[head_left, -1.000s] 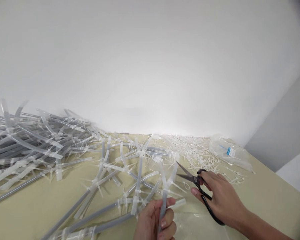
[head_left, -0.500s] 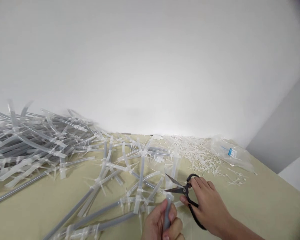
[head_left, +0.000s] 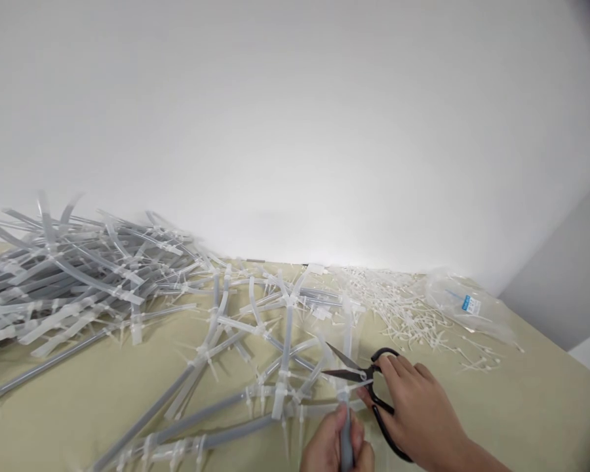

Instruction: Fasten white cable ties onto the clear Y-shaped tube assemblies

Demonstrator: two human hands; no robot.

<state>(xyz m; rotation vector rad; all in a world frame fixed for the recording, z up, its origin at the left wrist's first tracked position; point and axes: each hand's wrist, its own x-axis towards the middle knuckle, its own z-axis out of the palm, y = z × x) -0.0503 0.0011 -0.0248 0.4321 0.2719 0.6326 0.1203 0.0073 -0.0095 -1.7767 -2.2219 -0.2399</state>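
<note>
At the bottom centre my left hand (head_left: 335, 442) is closed round a grey tube (head_left: 346, 436), which points up and away from me. A whitish cable tie (head_left: 356, 387) sits round the tube just above my fingers, its tail sticking out to the right. My right hand (head_left: 420, 406) grips black-handled scissors (head_left: 362, 375) by the loops. Their blades are spread apart and point left, close above the tied part of the tube. Whether a blade touches the tie I cannot tell.
A large heap of grey tubes (head_left: 78, 282) fills the left of the table (head_left: 531, 406). Several tied tubes (head_left: 216, 367) lie across the middle. Loose white cable ties (head_left: 398, 308) are strewn at the back right, beside a clear plastic bag (head_left: 472, 311). A white wall (head_left: 295, 131) stands behind.
My left hand and the tube have moved slightly right and down in view. The tie's tail now shows beside the scissors' pivot. The scissors stay spread. The whole view has shifted a little.
</note>
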